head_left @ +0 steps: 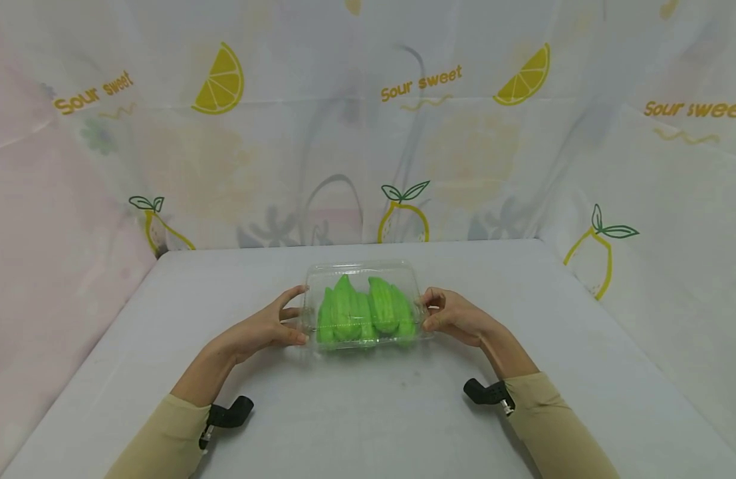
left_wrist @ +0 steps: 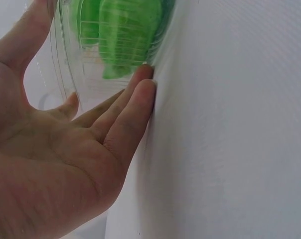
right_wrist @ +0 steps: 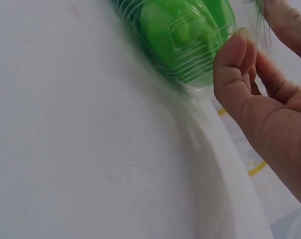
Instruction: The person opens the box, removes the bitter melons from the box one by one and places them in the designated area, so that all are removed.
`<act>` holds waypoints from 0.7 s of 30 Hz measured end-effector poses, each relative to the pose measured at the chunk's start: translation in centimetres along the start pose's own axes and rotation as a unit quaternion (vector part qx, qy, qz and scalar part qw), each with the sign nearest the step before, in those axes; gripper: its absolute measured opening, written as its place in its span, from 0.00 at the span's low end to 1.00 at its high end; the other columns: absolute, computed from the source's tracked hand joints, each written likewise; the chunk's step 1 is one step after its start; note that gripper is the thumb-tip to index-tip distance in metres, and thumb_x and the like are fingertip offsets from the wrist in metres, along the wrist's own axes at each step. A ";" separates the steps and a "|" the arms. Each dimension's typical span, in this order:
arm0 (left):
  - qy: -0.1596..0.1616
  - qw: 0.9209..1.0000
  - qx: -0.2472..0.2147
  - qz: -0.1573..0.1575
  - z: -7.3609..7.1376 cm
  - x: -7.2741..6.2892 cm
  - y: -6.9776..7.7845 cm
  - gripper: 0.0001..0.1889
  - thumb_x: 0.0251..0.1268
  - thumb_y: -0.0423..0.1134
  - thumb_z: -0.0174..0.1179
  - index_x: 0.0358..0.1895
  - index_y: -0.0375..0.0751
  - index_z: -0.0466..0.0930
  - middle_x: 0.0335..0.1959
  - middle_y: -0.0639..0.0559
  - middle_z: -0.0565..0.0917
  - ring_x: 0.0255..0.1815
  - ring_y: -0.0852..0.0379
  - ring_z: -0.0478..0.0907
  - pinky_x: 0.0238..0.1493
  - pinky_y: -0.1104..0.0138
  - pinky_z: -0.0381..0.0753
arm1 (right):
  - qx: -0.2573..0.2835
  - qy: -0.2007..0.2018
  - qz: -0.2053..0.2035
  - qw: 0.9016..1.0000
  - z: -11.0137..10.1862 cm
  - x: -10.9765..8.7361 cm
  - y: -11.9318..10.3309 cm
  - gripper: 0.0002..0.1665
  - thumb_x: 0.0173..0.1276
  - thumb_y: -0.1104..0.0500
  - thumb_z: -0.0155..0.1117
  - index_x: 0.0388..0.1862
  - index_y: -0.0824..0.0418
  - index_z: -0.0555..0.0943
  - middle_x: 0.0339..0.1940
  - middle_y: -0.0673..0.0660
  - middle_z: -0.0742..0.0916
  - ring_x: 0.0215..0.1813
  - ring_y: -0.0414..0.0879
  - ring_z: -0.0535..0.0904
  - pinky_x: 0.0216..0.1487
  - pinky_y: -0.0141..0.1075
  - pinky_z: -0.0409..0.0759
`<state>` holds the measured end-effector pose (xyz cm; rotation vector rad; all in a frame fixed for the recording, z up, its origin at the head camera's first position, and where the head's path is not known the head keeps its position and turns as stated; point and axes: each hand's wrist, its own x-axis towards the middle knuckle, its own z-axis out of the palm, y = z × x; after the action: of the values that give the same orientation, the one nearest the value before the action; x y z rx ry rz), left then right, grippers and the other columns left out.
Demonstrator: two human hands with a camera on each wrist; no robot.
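Note:
A clear plastic clamshell box (head_left: 360, 267) stands on the white table, its lid down. Several bright green, ridged, pointed fruit- or vegetable-like pieces (head_left: 346, 309) lie inside; their exact kind cannot be told. At the box's left end, my left hand (head_left: 266, 329) holds it with the thumb at the near corner and the fingers spread along the side. Its lower fingers (left_wrist: 133, 112) lie rather straight against the ribbed wall in the left wrist view. My right hand (head_left: 457, 316) pinches the rim at the right end, fingers bent. The right wrist view shows its fingertips (right_wrist: 232, 52) at the rim.
The white table (head_left: 368, 419) spreads around the box. Behind it hangs a pale cloth (head_left: 320, 146) printed with lemons and lettering, with further cloth at both sides. A black device (head_left: 233, 412) sits at the left sleeve cuff, another black device (head_left: 486, 392) at the right.

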<state>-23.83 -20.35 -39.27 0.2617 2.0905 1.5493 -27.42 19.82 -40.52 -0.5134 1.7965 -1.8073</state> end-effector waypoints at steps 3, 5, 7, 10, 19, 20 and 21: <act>0.000 1.000 0.001 0.002 0.0 0.0 0.0 0.57 0.60 0.37 0.69 0.81 0.60 0.33 0.79 0.30 0.44 0.74 0.32 0.63 0.67 0.50 0.74 | -0.002 0.005 0.002 1.000 0.1 0.0 0.0 0.18 0.60 0.74 0.65 0.45 0.60 0.71 0.41 0.51 0.75 0.35 0.38 0.73 0.40 0.30 0.79; 0.000 1.000 0.001 0.003 0.1 0.0 0.0 0.57 0.60 0.38 0.70 0.81 0.61 0.33 0.79 0.30 0.45 0.73 0.33 0.65 0.67 0.51 0.74 | -0.003 0.008 0.002 1.000 0.1 -0.1 -0.1 0.18 0.60 0.73 0.66 0.44 0.60 0.72 0.41 0.51 0.75 0.35 0.38 0.74 0.40 0.30 0.79; -0.001 1.000 -0.001 0.003 0.0 0.0 0.0 0.57 0.60 0.38 0.70 0.81 0.61 0.33 0.79 0.30 0.44 0.73 0.34 0.65 0.67 0.51 0.74 | -0.005 0.010 0.003 1.000 0.0 -0.1 -0.1 0.18 0.60 0.73 0.66 0.44 0.59 0.73 0.39 0.51 0.76 0.34 0.38 0.73 0.40 0.30 0.79; -0.001 1.000 -0.003 0.002 0.0 0.0 0.0 0.57 0.60 0.37 0.70 0.80 0.61 0.33 0.79 0.30 0.44 0.74 0.32 0.63 0.67 0.50 0.73 | -0.007 0.008 0.002 1.000 0.0 -0.2 0.0 0.17 0.60 0.72 0.67 0.43 0.59 0.74 0.37 0.50 0.76 0.33 0.37 0.74 0.40 0.30 0.79; -0.003 1.000 -0.001 0.006 0.1 -0.2 0.0 0.57 0.61 0.37 0.69 0.81 0.61 0.33 0.80 0.30 0.44 0.73 0.33 0.64 0.68 0.50 0.73 | -0.001 0.010 0.006 1.000 0.1 -0.3 -0.2 0.14 0.59 0.72 0.67 0.39 0.57 0.77 0.32 0.48 0.78 0.33 0.37 0.75 0.41 0.29 0.80; -0.004 1.000 0.000 0.007 0.1 -0.2 0.0 0.57 0.61 0.38 0.69 0.81 0.61 0.33 0.80 0.30 0.43 0.73 0.32 0.64 0.68 0.50 0.73 | 0.001 0.011 0.008 1.000 0.1 -0.3 -0.2 0.14 0.59 0.72 0.67 0.38 0.57 0.78 0.32 0.48 0.78 0.33 0.37 0.75 0.41 0.29 0.80; -0.004 1.000 0.000 0.008 0.1 -0.2 0.0 0.56 0.61 0.37 0.69 0.81 0.61 0.32 0.80 0.30 0.43 0.73 0.32 0.63 0.68 0.49 0.73 | 0.001 0.012 0.008 1.000 0.1 -0.3 -0.2 0.13 0.59 0.72 0.67 0.37 0.57 0.78 0.33 0.48 0.78 0.33 0.37 0.74 0.41 0.29 0.79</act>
<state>-23.61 -20.38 -39.21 0.2851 2.0868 1.5536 -27.15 19.91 -40.26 -0.4769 1.8106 -1.8107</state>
